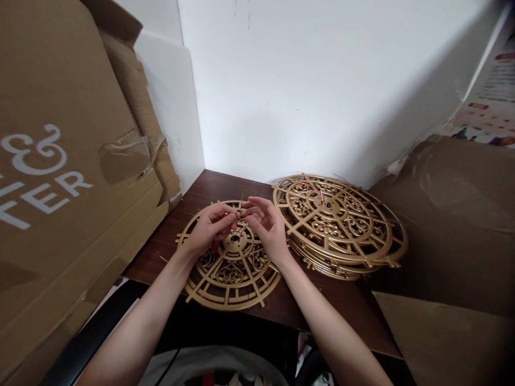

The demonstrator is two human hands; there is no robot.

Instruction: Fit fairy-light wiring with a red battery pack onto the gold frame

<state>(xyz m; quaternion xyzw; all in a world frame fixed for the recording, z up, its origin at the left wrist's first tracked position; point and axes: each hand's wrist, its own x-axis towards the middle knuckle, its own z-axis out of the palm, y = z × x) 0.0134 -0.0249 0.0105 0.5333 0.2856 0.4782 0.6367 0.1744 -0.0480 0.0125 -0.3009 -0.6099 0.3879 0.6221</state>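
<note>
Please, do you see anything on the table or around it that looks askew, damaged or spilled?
Yes, small things. The stacked gold discs look askew: upper rims jut past lower ones at the right. On the left cardboard box, the tape is wrinkled. Dark streaks mark the white wall. No spill is visible.

On the table (219, 185), a single disc (236, 249) lies at the near left, the left hand (213, 228) and right hand (269, 230) above its far half. A stack of discs (332, 213) sits to its right and slightly farther off (just beside it). Behind both rises a wall (306, 86); one carton (80, 107) stands left, another carton (454, 214) right.
</note>
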